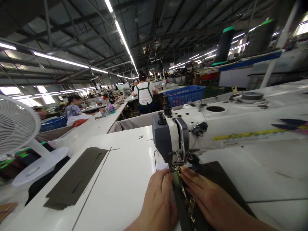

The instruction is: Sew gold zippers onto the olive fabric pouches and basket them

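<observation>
Dark olive fabric [221,175] with a gold metal zipper [182,186] lies under the presser foot of a white-and-grey sewing machine [163,138]. A gold zipper pull [191,207] hangs nearer me along the zipper. My left hand [158,197] is closed at the left edge of this fabric, its fingers bent and together close to the foot; its thumb is partly hidden. On the other side of the zipper, my right hand [208,194] lies with fingers stretched out flat on the fabric, fingertips near the foot. The needle point is hidden.
A stack of cut olive pieces [77,176] rests on the white table [115,186] at left. Beyond it stands a white fan [36,144]. Scissors [288,125] lie on the machine arm by a yellow tape [247,134]. A blue basket [186,94] and co-workers are farther back.
</observation>
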`<state>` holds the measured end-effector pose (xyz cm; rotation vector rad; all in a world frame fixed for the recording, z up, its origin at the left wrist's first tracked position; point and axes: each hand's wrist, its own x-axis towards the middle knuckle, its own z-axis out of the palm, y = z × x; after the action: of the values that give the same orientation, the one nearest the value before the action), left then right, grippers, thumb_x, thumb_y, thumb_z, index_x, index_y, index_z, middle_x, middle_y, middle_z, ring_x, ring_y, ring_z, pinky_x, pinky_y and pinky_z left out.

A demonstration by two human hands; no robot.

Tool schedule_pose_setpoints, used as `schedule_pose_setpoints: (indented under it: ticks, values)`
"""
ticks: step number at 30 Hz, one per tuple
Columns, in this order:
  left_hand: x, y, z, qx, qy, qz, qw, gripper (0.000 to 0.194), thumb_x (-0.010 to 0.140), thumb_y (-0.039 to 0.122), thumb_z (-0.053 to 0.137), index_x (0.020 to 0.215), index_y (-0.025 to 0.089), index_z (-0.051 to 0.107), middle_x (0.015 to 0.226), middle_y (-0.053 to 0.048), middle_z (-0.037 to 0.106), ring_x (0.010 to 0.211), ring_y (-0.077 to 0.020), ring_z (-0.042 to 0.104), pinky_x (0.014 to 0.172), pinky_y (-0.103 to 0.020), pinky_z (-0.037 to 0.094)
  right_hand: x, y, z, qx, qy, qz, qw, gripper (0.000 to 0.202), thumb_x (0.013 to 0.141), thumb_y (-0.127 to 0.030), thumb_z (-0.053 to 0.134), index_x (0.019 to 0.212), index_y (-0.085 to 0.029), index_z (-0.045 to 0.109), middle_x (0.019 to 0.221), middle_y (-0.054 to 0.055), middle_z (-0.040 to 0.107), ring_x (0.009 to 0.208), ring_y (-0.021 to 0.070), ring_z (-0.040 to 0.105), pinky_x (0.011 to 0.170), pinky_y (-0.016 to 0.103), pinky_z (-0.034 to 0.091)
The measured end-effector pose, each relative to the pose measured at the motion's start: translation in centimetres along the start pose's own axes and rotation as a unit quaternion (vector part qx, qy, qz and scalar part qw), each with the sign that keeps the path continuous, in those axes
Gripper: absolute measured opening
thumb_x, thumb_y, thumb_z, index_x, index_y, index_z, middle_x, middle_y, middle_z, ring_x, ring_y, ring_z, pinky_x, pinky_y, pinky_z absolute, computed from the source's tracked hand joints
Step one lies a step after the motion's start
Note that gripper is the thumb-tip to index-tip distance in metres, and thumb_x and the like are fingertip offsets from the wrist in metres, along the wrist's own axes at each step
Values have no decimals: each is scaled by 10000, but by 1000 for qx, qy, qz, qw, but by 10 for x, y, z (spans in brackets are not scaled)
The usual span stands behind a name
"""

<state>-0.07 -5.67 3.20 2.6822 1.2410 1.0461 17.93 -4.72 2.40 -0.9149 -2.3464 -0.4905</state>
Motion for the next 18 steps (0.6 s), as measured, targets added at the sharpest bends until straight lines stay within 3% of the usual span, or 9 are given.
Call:
schedule_pose_setpoints:
  ticks: [2,8,18]
  values:
    - [-1,-3,2,-1,-7,32,999,397,698,75,463,1089,110,520,1133,-159,565,1032,-268,550,848,-428,514,-2,0,2,-1,-6,1,1000,421,796,-30,305,1077,-30,620,1113,141,629,1021,196,603,849,296,521]
    - [6,-7,2,1,-33,127,991,212,847,92,429,972,122,597,1061,-134,635,990,-249,608,865,-394,522,-3,7,1,16,-21,-4,1000,454,778,-4,282,1073,-28,627,1126,131,618,1028,195,596,862,286,499]
    - [10,-4,-1,3,-70,105,992,170,785,89,528,935,111,605,1010,-141,621,964,-227,602,905,-384,495,-8,13,7,23,-44,-24,998,461,777,5,299,1132,-33,591,1173,152,585,1064,194,572,892,296,477]
